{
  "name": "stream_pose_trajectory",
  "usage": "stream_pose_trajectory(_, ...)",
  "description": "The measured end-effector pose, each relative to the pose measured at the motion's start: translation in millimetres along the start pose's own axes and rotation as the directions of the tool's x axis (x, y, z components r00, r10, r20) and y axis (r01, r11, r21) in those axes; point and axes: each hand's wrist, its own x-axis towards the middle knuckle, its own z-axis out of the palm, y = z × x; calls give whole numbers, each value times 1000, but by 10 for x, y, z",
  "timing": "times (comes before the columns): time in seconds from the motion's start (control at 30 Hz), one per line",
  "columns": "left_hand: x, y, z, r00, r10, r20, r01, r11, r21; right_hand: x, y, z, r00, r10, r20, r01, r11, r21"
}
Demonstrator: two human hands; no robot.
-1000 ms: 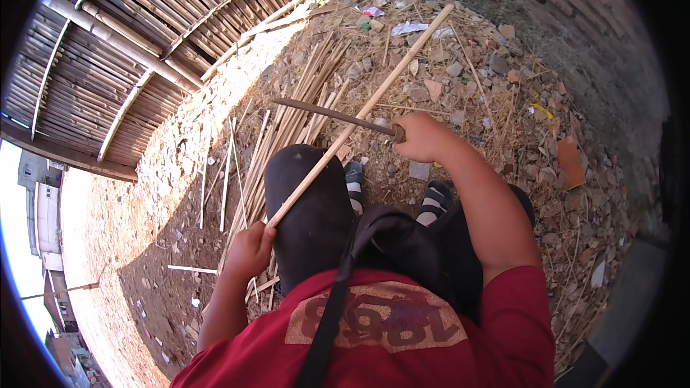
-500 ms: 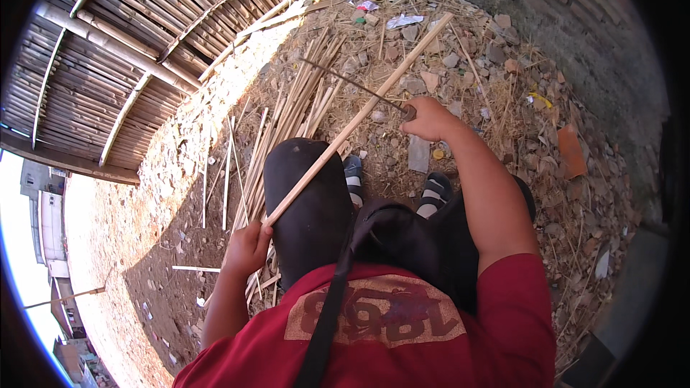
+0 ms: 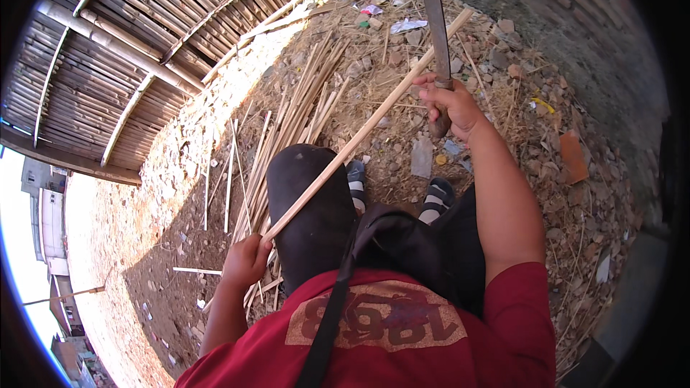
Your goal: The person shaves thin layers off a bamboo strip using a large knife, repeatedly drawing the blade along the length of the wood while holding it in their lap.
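A long pale bamboo strip (image 3: 359, 138) slants from lower left to upper right across my left knee. Its near end is gripped in my left hand (image 3: 246, 261), beside that knee. My right hand (image 3: 463, 113) holds a machete (image 3: 435, 18) by its wooden handle, some fingers loosely lifted toward the strip. The dark blade points up and away, passing over or close to the strip's far part; I cannot tell whether they touch. Many more bamboo strips (image 3: 298, 122) lie in a loose pile on the ground beyond my left knee.
A bamboo-slat structure (image 3: 108, 65) rises at the far left. A brick wall (image 3: 575, 21) runs along the right. Stones, dry straw and litter cover the ground, with an orange-brown flat piece (image 3: 573, 158) at the right. My sandalled feet (image 3: 436, 197) are between the knees.
My right hand has risen slightly, and the machete has swung from lying flat across the strip to pointing upward, its flat side showing. The left hand still holds the strip's end.
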Motion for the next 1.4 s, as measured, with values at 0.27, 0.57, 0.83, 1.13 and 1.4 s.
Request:
stream_pose_trajectory(0.27,-15,32,-13,999,32,-21,-32,999,12,40,26,109,998,-62,13,61,996,71)
stream_pose_trajectory(0.57,76,435,94,989,5,-146,-26,989,-144,-176,-144,314,987,-102,123,130,960,-248)
stream_pose_trajectory(0.83,84,351,60,997,-80,-24,77,992,-101,-258,-210,356,975,-24,223,220,285,-933)
stream_pose_trajectory(1.13,133,282,133,994,4,-108,-2,1000,21,-28,-25,146,998,57,23,2,348,-938)
stream_pose_trajectory(1.4,177,169,147,992,32,-121,-25,998,63,68,25,-68,971,205,-123,-219,556,-802)
